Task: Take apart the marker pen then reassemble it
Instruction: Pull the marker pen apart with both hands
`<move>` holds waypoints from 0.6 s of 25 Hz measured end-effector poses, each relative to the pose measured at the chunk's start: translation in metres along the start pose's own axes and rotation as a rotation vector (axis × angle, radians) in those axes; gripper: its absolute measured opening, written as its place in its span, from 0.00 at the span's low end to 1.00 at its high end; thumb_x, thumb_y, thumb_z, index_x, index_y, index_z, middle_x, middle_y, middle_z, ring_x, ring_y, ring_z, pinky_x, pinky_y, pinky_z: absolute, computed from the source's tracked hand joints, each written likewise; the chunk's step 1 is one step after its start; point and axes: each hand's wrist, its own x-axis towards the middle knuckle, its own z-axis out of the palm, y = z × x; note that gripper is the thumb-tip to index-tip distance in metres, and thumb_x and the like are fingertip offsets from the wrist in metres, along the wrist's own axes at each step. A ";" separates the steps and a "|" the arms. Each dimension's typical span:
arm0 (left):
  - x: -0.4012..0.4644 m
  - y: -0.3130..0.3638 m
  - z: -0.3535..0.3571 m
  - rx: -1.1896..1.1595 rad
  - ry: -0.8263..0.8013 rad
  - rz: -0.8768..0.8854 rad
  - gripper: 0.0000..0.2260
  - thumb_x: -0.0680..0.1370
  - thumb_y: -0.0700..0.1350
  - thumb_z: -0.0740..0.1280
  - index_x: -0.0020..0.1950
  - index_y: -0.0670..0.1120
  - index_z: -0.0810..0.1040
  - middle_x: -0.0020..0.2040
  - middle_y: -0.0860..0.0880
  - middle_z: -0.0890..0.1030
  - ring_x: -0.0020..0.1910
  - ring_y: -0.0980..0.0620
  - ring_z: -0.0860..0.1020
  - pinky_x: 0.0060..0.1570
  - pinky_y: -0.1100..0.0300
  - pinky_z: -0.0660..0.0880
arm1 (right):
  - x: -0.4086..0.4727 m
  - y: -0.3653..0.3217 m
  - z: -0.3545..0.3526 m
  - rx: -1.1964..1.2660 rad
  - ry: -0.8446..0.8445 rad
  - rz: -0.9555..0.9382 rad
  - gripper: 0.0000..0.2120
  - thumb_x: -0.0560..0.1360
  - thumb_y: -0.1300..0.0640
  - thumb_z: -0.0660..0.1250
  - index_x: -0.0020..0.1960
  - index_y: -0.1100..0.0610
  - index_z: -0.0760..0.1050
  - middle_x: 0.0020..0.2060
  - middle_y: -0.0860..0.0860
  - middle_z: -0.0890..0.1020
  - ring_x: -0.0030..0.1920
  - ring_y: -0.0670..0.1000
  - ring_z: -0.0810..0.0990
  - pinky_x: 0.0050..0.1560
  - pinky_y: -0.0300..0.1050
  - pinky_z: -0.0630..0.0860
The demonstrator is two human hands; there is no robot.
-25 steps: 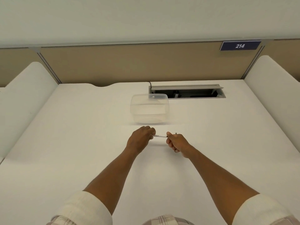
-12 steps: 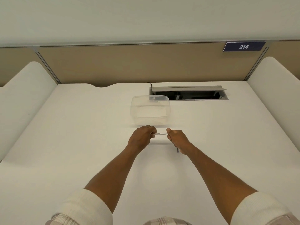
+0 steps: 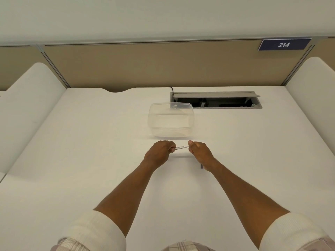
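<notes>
A thin white marker pen (image 3: 181,147) is held level between my two hands above the white desk (image 3: 90,160). My left hand (image 3: 159,153) is closed around the pen's left end. My right hand (image 3: 198,153) is closed around its right end, thumb on top. Only the short white middle of the barrel shows; both ends are hidden inside my fists. A small dark piece (image 3: 201,166) pokes out beside my right wrist; I cannot tell whether it lies on the desk or is in the hand.
A clear plastic container (image 3: 170,120) stands just beyond my hands. Behind it is an open cable slot (image 3: 217,102) in the desk. White side dividers (image 3: 27,105) and a tan back panel bound the desk.
My right hand turned, and the dark piece that stuck up above it now shows below, by the wrist. Both hands stay on the pen in about the same spot.
</notes>
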 end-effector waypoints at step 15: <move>0.000 -0.001 -0.005 0.039 0.122 0.057 0.04 0.79 0.41 0.65 0.50 0.49 0.77 0.44 0.53 0.78 0.42 0.50 0.74 0.38 0.54 0.74 | 0.002 0.000 -0.006 -0.010 -0.008 -0.027 0.22 0.79 0.45 0.61 0.30 0.53 0.74 0.25 0.48 0.70 0.29 0.51 0.66 0.35 0.45 0.65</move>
